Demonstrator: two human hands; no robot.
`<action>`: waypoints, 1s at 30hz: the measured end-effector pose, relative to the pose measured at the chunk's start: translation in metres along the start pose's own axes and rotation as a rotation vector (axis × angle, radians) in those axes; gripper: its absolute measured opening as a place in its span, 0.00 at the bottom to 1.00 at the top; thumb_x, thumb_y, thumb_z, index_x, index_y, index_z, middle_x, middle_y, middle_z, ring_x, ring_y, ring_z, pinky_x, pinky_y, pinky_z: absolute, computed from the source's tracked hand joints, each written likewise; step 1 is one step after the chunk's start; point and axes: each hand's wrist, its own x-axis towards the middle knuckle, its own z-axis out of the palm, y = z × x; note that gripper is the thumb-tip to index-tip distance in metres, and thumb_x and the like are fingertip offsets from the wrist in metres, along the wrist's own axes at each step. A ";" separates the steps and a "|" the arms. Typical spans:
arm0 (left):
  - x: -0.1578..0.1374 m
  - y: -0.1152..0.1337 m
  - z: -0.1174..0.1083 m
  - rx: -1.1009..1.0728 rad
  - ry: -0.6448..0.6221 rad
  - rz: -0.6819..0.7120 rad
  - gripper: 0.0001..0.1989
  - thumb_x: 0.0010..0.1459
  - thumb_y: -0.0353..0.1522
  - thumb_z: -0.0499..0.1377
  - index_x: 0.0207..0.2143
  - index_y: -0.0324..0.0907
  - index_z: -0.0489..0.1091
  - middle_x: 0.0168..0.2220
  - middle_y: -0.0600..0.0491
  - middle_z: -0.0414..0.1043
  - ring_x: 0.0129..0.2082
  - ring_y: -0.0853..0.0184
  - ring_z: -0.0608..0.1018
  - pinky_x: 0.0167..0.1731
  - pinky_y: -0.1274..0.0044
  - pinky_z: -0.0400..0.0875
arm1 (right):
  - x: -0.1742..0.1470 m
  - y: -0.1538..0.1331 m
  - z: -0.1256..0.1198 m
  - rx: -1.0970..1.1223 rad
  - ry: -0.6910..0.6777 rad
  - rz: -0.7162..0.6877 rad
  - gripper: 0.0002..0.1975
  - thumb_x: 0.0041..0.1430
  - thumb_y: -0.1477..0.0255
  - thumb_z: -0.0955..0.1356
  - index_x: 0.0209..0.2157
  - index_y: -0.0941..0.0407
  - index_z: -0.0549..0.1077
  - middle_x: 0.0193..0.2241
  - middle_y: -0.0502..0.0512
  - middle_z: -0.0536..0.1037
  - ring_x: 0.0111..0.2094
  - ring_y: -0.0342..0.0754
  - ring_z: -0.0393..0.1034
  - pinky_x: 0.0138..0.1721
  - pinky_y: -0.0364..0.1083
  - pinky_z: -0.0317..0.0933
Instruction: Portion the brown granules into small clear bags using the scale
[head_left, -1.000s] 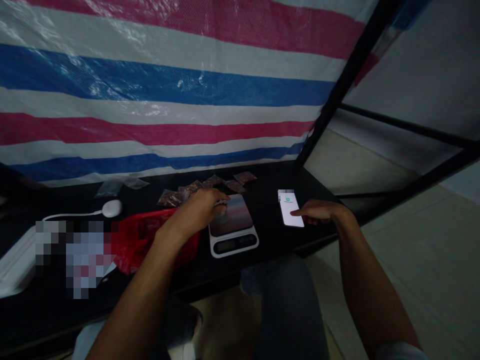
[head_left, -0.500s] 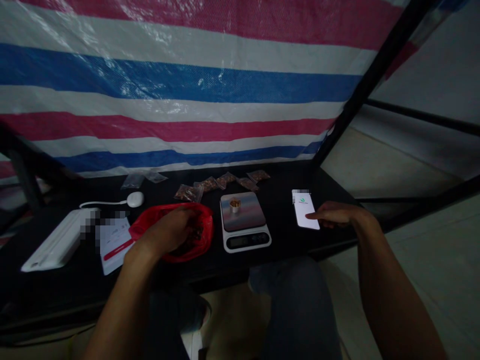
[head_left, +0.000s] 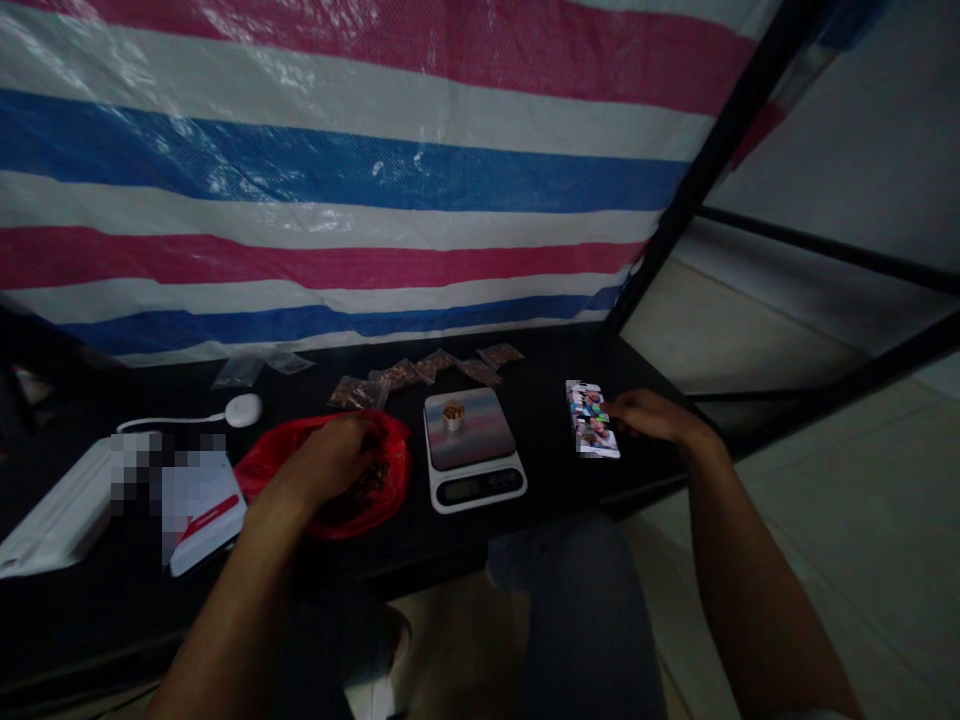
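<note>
My left hand [head_left: 341,455] reaches into a red plastic bag [head_left: 270,452] that holds small dark brown pieces; its fingertips are hidden among the folds and contents. My right hand [head_left: 645,413] rests at the right side of a phone [head_left: 596,420] lying on the black table, one finger stretched out onto its screen, which shows colourful pictures. Between the hands stands a white kitchen scale [head_left: 476,490] with a metal plate. On that plate sits a small round cup [head_left: 453,416] filled with brownish pieces.
Several small clear bags of brown pieces [head_left: 397,376] lie behind the scale. Flat clear bags [head_left: 240,370] are at the back left. A white device [head_left: 60,510], a corded white round piece [head_left: 244,410] and a paper with a red strip [head_left: 206,510] lie left. Striped sheeting [head_left: 360,180] hangs behind.
The phone screen has switched from a plain white page to colourful pictures. My view has shifted slightly, so the table things appear further left. My left hand stays in the red bag.
</note>
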 end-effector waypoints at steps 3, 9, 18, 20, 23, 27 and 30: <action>0.000 0.000 0.002 0.036 0.018 -0.030 0.16 0.64 0.28 0.52 0.46 0.42 0.79 0.49 0.45 0.83 0.47 0.56 0.84 0.46 0.73 0.73 | -0.001 0.000 0.002 0.000 0.028 -0.007 0.13 0.64 0.61 0.68 0.33 0.56 0.77 0.35 0.61 0.83 0.34 0.51 0.76 0.33 0.46 0.65; -0.001 -0.003 0.007 0.021 0.049 0.018 0.18 0.64 0.28 0.53 0.50 0.41 0.78 0.55 0.43 0.80 0.52 0.55 0.82 0.53 0.70 0.72 | -0.015 -0.003 0.009 0.014 0.044 -0.054 0.17 0.59 0.60 0.73 0.44 0.57 0.77 0.43 0.62 0.84 0.44 0.55 0.78 0.41 0.47 0.68; -0.005 -0.001 0.012 0.019 0.189 0.055 0.19 0.64 0.30 0.49 0.49 0.38 0.77 0.54 0.39 0.79 0.50 0.53 0.82 0.53 0.67 0.73 | -0.024 -0.009 0.014 0.001 0.025 -0.038 0.27 0.54 0.57 0.77 0.51 0.56 0.74 0.46 0.61 0.83 0.46 0.56 0.77 0.43 0.48 0.68; -0.005 -0.003 0.013 0.019 0.196 0.066 0.20 0.64 0.30 0.49 0.48 0.38 0.77 0.54 0.38 0.78 0.50 0.53 0.82 0.53 0.67 0.73 | -0.023 -0.009 0.014 -0.004 0.028 -0.039 0.27 0.55 0.56 0.76 0.51 0.56 0.74 0.47 0.61 0.83 0.47 0.56 0.77 0.43 0.48 0.68; -0.006 -0.007 0.011 -0.006 0.204 0.067 0.20 0.62 0.31 0.49 0.47 0.38 0.78 0.53 0.39 0.79 0.50 0.53 0.82 0.53 0.67 0.74 | -0.022 -0.006 0.013 -0.024 0.070 -0.021 0.24 0.62 0.55 0.71 0.51 0.58 0.74 0.50 0.65 0.82 0.49 0.57 0.77 0.45 0.49 0.67; -0.010 -0.012 0.008 -0.071 0.255 0.090 0.20 0.60 0.33 0.50 0.45 0.39 0.80 0.52 0.41 0.79 0.49 0.53 0.82 0.54 0.66 0.74 | -0.022 -0.005 0.015 -0.064 0.188 -0.006 0.21 0.69 0.59 0.66 0.52 0.62 0.74 0.53 0.70 0.80 0.51 0.59 0.76 0.48 0.50 0.66; -0.012 -0.013 0.008 -0.124 0.298 0.115 0.19 0.60 0.34 0.51 0.44 0.40 0.80 0.50 0.41 0.80 0.48 0.52 0.82 0.53 0.65 0.75 | -0.028 -0.005 0.022 -0.066 0.228 0.030 0.24 0.69 0.56 0.64 0.52 0.63 0.74 0.52 0.72 0.79 0.52 0.61 0.76 0.50 0.51 0.66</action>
